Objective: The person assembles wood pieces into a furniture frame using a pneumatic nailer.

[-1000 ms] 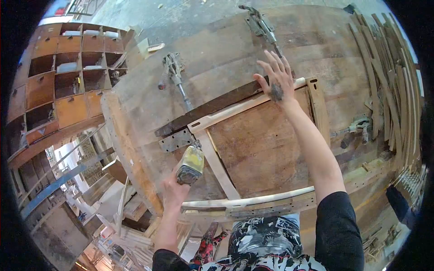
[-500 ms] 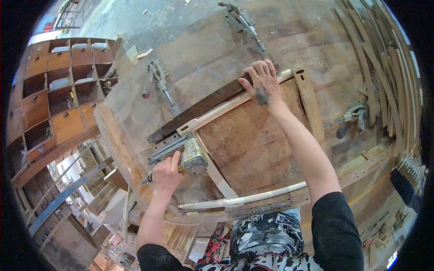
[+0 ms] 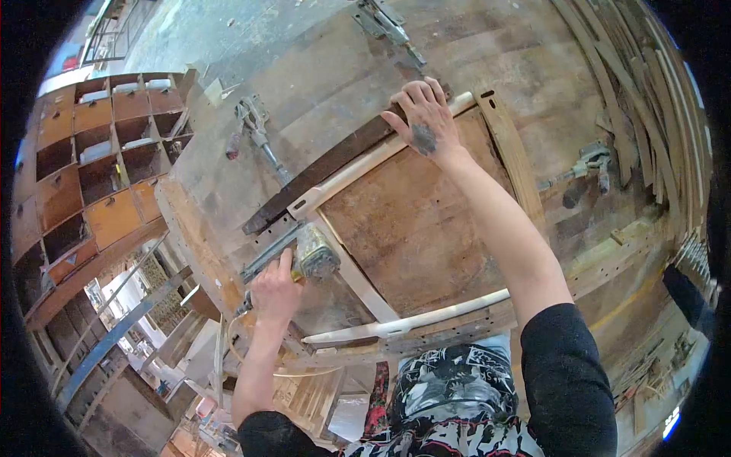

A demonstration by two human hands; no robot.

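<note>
A pale wooden frame [image 3: 358, 177] lies on the workbench [image 3: 327, 91], with a dark wooden bar [image 3: 327, 166] along its far rail. My right hand [image 3: 426, 126] presses on the right part of that bar and the rail, thumb and fingers apart. My left hand [image 3: 276, 289] is wrapped round the handle of a nail gun [image 3: 315, 251] at the frame's left end. The gun's long magazine [image 3: 268, 253] points left, beside the rail's slotted end. A curved pale rail [image 3: 411, 323] forms the near side of the frame, and a slotted end piece [image 3: 512, 145] its right side.
Toggle clamps are fixed at the far left [image 3: 259, 137], the far middle [image 3: 387, 29] and the right [image 3: 586, 167]. Long wood strips [image 3: 640, 107] lie along the right side. A cubby shelf [image 3: 106, 167] stands left. A pale hose [image 3: 232, 343] hangs below the gun.
The whole view has shifted slightly, with the bench things a little up and left. Both hands keep their places on the nail gun and the bar.
</note>
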